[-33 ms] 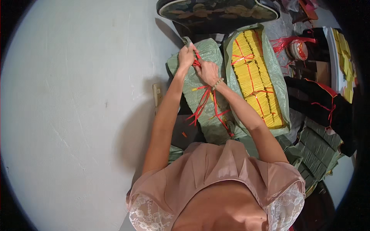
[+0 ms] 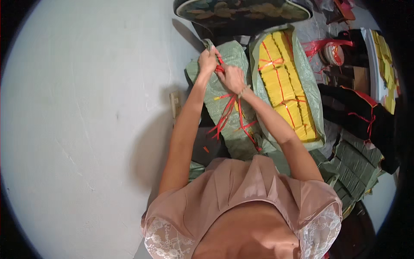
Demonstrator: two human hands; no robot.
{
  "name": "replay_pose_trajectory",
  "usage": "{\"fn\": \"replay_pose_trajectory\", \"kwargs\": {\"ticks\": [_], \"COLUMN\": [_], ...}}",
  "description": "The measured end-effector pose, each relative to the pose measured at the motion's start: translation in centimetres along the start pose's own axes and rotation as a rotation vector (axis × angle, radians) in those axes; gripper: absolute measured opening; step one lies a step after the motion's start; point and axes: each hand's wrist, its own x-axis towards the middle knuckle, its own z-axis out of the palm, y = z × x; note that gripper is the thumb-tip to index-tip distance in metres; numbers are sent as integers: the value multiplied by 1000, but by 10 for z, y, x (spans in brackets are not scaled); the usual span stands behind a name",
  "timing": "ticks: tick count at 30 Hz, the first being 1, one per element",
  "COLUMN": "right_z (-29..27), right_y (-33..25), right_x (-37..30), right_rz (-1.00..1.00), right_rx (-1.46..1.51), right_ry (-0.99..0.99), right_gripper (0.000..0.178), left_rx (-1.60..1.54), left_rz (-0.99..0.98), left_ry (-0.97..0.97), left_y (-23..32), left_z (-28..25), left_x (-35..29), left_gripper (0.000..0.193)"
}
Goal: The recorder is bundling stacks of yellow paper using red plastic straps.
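Observation:
A green woven sack lies in front of me, its far end gathered and its near end tied with red cord. At the far end my left hand is closed on a red strap together with a gathered sack corner. Just to the right, my right hand grips the same red plastic strap, fingers curled round it. Loose red strands hang over the sack's middle, where a bit of yellow shows through a gap. The palm sides of both hands are hidden.
Right beside it stands an open green sack packed with tied yellow paper bundles. A dark chair back stands beyond. A pale wall with a socket borders the left. Farther right are a roll with red strips and dark stacked bundles.

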Motion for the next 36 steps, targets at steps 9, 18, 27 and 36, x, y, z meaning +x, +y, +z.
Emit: {"fn": "replay_pose_trajectory", "kwargs": {"ticks": [9,18,27,36], "right_z": [-41,-31,-16,-3], "right_y": [21,39,4,11], "right_x": [6,5,16,30], "right_rz": [50,20,169,79], "right_rx": [292,235,56,295], "right_ry": [-177,-56,-6,-32], "right_gripper": [48,34,24,17], "left_rx": [-67,-93,-139,-174], "left_rz": [-18,-3,-50,-65], "left_ry": [-18,-24,-76,-97], "left_y": [-7,-8,-1,-1], "left_z": [-2,-2,-3,-11], "left_x": [12,11,1,3], "left_gripper": [41,44,41,43]}}
